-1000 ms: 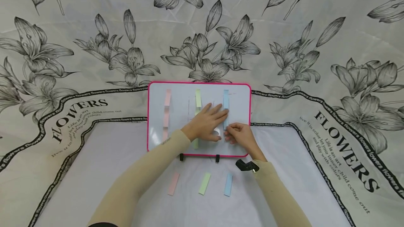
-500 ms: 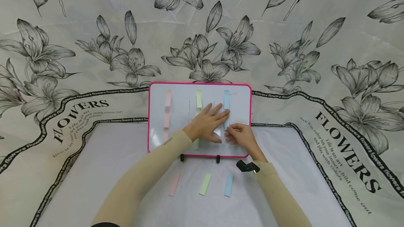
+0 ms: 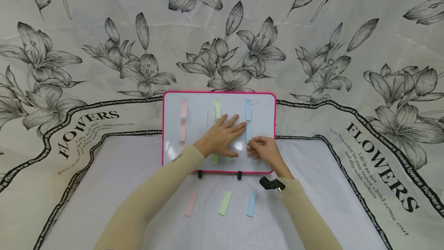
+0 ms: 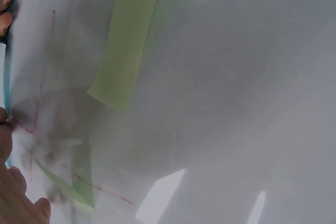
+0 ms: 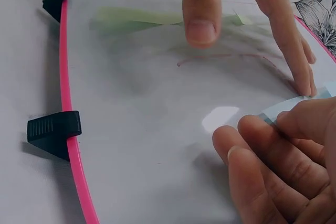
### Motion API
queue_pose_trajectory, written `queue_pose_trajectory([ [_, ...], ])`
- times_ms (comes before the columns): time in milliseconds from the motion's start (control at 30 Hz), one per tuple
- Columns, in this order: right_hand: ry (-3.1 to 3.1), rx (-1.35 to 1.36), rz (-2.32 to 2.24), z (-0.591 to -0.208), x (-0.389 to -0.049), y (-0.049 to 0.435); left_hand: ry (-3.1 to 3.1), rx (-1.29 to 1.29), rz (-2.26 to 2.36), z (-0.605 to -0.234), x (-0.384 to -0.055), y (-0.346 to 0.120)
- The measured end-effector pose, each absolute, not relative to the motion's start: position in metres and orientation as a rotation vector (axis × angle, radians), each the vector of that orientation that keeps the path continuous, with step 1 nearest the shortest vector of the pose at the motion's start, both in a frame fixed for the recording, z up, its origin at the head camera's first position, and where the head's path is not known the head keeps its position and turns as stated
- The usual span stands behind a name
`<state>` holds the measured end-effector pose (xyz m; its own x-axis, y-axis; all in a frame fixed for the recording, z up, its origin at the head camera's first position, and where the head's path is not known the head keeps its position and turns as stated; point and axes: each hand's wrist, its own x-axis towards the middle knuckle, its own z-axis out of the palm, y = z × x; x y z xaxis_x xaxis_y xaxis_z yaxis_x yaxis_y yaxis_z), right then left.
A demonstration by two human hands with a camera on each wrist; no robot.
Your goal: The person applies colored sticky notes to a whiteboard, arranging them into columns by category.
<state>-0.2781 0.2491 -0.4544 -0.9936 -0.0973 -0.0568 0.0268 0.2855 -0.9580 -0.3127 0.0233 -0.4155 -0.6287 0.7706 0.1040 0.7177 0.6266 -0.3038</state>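
A whiteboard (image 3: 263, 119) with a pink frame bears columns of paper sticky strips. My right hand (image 3: 264, 150) pinches the bottom end of the lower blue sticky strip (image 3: 248, 132) between thumb and index finger, plain in the right wrist view. Above it is another blue strip (image 3: 248, 108). My left hand (image 3: 222, 137) lies spread over the middle of the board, fingertips right at the left edge of the lower blue strip. It covers part of the green strips (image 3: 217, 109); in the left wrist view a green strip (image 4: 128, 45) stands partly off the board.
Pink strips (image 3: 182, 130) run down the board's left side. Two black clips (image 3: 239, 175) sit on its lower edge. In front, on the white cloth, lie a loose pink strip (image 3: 191, 203), a green one (image 3: 225, 203) and a blue one (image 3: 251, 204).
My left hand has shifted slightly left, so its fingers no longer cover the blue strips. The right hand keeps its pinch at the lower blue strip's end.
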Motion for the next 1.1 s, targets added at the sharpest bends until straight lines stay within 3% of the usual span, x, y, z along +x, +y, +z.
queue_pose_trajectory([
  [633, 2.492, -0.086, -1.784, -0.456, -0.28, 0.251, -2.651, -1.325, 0.295, -0.416, -0.31, 0.038],
  [1100, 2.436, -0.063, -1.782, -0.445, -0.275, 0.246, -2.635, -1.208, 0.327, -0.42, -0.308, 0.037],
])
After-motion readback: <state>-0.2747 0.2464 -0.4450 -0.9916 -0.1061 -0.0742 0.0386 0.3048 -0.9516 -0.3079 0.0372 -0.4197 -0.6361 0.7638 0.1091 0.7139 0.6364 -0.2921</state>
